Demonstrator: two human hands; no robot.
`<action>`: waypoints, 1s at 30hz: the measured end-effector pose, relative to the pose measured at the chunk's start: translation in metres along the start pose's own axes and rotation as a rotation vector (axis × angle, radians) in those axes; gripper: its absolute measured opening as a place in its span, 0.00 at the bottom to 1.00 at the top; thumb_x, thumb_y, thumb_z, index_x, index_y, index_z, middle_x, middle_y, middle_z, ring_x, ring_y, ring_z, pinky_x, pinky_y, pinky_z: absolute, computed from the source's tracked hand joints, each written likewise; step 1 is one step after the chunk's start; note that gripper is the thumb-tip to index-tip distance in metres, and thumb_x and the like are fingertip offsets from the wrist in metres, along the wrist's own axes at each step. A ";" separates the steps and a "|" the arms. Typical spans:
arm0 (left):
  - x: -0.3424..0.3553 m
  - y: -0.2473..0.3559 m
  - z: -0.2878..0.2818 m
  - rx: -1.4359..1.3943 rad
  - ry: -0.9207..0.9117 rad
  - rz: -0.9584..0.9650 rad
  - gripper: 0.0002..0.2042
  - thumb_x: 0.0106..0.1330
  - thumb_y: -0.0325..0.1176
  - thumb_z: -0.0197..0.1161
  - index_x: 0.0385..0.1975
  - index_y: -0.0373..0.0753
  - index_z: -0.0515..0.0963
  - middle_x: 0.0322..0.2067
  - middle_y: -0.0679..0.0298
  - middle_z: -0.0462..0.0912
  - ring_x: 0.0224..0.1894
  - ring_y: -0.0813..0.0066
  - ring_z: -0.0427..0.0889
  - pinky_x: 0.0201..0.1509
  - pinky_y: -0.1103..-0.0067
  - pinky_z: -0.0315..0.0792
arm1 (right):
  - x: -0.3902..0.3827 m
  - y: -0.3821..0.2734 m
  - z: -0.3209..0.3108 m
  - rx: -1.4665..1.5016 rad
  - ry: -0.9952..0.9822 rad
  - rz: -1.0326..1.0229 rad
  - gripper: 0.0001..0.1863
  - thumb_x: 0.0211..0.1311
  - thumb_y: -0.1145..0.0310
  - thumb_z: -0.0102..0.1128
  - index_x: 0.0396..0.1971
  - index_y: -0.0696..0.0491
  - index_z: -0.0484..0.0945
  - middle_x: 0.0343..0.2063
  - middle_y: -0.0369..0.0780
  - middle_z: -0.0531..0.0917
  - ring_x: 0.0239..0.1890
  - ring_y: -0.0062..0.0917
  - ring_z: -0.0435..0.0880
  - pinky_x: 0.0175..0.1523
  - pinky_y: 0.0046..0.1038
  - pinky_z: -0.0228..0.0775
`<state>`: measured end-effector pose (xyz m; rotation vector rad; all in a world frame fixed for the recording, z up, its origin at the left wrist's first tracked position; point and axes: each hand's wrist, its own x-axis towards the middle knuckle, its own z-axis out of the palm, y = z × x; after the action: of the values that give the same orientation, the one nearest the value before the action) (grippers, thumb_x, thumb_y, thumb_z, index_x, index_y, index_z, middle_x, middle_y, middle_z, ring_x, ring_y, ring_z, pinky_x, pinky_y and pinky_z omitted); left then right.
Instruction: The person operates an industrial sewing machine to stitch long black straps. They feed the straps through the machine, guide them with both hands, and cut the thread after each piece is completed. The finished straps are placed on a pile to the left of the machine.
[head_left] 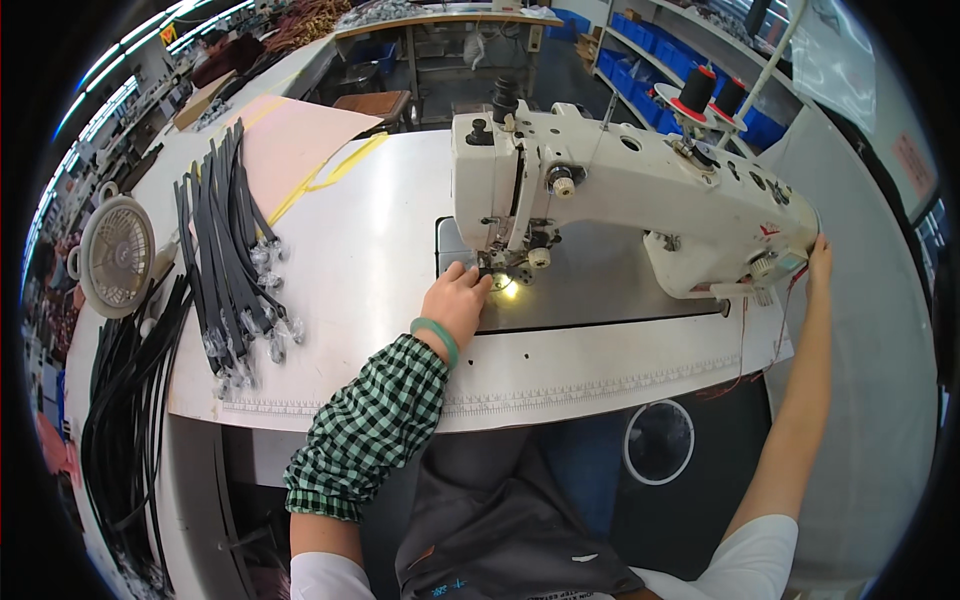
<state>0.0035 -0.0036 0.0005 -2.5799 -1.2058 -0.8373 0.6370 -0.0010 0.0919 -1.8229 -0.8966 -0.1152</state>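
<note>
A white industrial sewing machine point(620, 175) stands on the table in front of me. My left hand point(458, 303), with a green bangle at the wrist and a checked sleeve cover, is at the needle area. Its fingers are bent close together beside the presser foot point(497, 277), over a small dark piece mostly hidden by them. A lamp lights the needle plate there. At the machine's far right end, my right hand point(820, 262) grips the handwheel, which is largely hidden behind the fingers.
Dark straps with clear-wrapped ends point(235, 250) lie on the left, near a pink sheet point(305, 140). More black straps point(130, 400) hang over the table's left edge beside a small round fan point(115, 255). Thread spools point(693, 92) stand behind the machine. Loose red threads hang at right.
</note>
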 end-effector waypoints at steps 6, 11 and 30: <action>0.004 -0.001 0.003 0.010 -0.038 -0.013 0.05 0.47 0.26 0.55 0.26 0.37 0.74 0.24 0.64 0.73 0.33 0.69 0.69 0.39 0.80 0.68 | -0.035 0.037 0.015 0.171 0.061 0.066 0.27 0.63 0.52 0.35 0.43 0.63 0.68 0.39 0.46 0.75 0.42 0.32 0.73 0.46 0.28 0.62; 0.001 -0.001 0.001 0.021 -0.043 -0.004 0.05 0.48 0.26 0.55 0.26 0.37 0.74 0.25 0.64 0.73 0.34 0.69 0.69 0.39 0.80 0.67 | -0.044 0.024 0.013 0.167 0.193 -0.059 0.27 0.64 0.52 0.33 0.43 0.63 0.67 0.43 0.45 0.73 0.44 0.31 0.73 0.48 0.26 0.62; 0.023 -0.061 -0.002 0.097 -0.202 -0.248 0.11 0.42 0.25 0.57 0.28 0.39 0.75 0.29 0.66 0.76 0.37 0.68 0.70 0.42 0.78 0.68 | 0.072 0.039 -0.011 -0.236 -0.085 -0.282 0.29 0.60 0.47 0.35 0.38 0.61 0.72 0.37 0.48 0.76 0.40 0.37 0.74 0.45 0.34 0.63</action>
<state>-0.0308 0.0507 0.0107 -2.5187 -1.6064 -0.5510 0.7164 0.0208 0.1013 -1.9188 -1.2409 -0.3352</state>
